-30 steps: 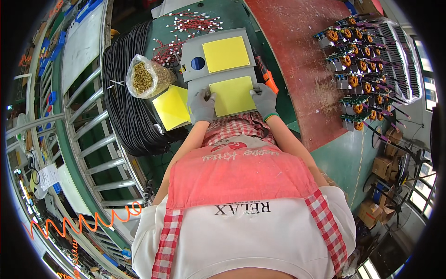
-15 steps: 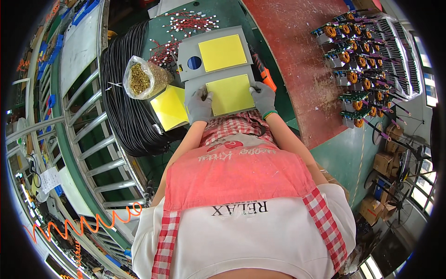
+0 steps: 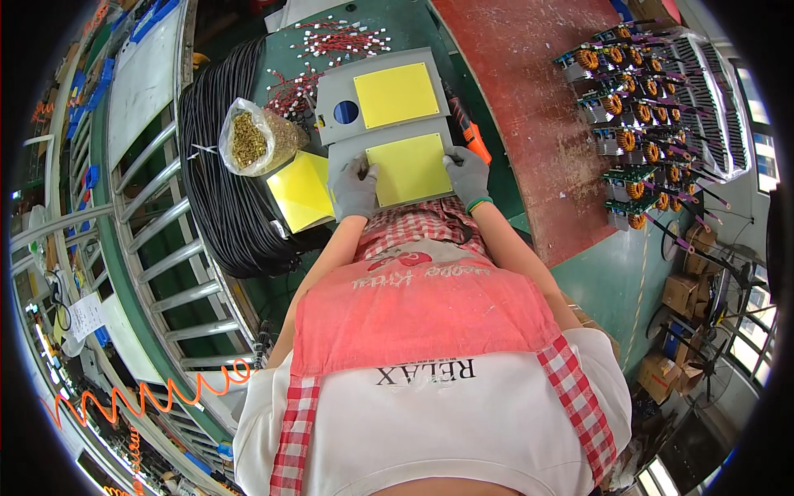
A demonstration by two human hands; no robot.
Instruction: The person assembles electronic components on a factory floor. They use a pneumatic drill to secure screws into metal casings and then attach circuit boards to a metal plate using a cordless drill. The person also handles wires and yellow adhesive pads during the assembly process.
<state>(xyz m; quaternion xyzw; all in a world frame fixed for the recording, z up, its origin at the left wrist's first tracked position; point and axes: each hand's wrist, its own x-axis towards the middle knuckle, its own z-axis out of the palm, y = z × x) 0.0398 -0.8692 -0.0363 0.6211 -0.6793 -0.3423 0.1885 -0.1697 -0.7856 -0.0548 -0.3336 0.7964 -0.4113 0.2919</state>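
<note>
A flat grey panel (image 3: 339, 154) lies close in front of me, with a yellow sheet (image 3: 407, 169) on top. My left hand (image 3: 353, 187), in a grey glove, grips the panel's left side, its thumb at the sheet's left edge. On the right side my gloved right hand (image 3: 468, 175) grips the same panel, with its thumb by the sheet's right edge. The fingertips under the panel are hidden. Just beyond it, a second grey panel (image 3: 335, 91) with a round dark-blue spot carries another yellow sheet (image 3: 398, 94).
More yellow sheets (image 3: 301, 192) lie left of my left hand, near a clear bag of small brass-coloured parts (image 3: 250, 142) and a big black cable coil (image 3: 217, 178). Red-black wires (image 3: 341, 40) lie behind. An orange-black tool (image 3: 474, 140) is right; circuit boards (image 3: 633, 116) stand on a red board (image 3: 546, 124).
The nearer yellow sheet has shifted very slightly between my thumbs. Both hands keep their grip in almost the same place.
</note>
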